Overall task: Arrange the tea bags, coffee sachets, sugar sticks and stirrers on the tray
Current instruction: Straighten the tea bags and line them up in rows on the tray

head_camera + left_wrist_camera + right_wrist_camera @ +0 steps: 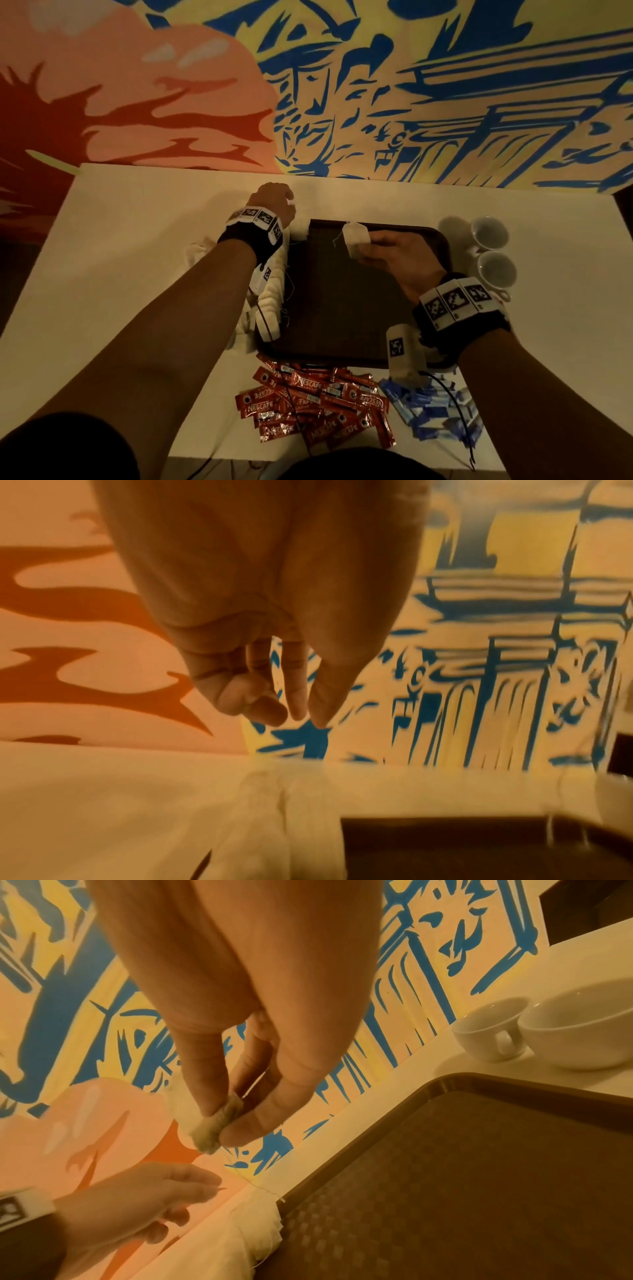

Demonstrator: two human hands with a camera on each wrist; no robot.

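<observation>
1. The right hand (pixel 397 260) hangs over the far middle of the tray (pixel 342 342); its thumb and fingers (pixel 212 1069) are closed in a pinch on one tea bag (pixel 356 240), which dangles clear of the tray floor with a thin string trailing from it.
2. The left hand (pixel 274 202) is raised at about 10 o'clock from the tray's far-left corner, above the surface (pixel 137 240). Its fingers (pixel 294 696) are drawn together at the tips with the thumb; in the head view a small pale bit shows at the fingertips, but I cannot tell whether they hold it.
3. A row of pale tea bags (pixel 270 298) lies packed along the tray's left edge, at 9 o'clock from the tray's middle, with loose strings straying onto the dark floor of the tray.
4. The brown tray sits mid-surface, its textured floor otherwise bare.
5. At 6 o'clock, just off the tray's near edge, red coffee sachets (pixel 315 407) lie in a loose heap.
6. At about 5 o'clock, touching that heap's right side, is a pile of blue sugar sticks (pixel 435 411).
7. At 3 o'clock, beside the tray's right edge, two white cups (pixel 493 250) stand side by side.
8. Behind the surface rises a wall mural (pixel 411 85) in blue, yellow and orange.
</observation>
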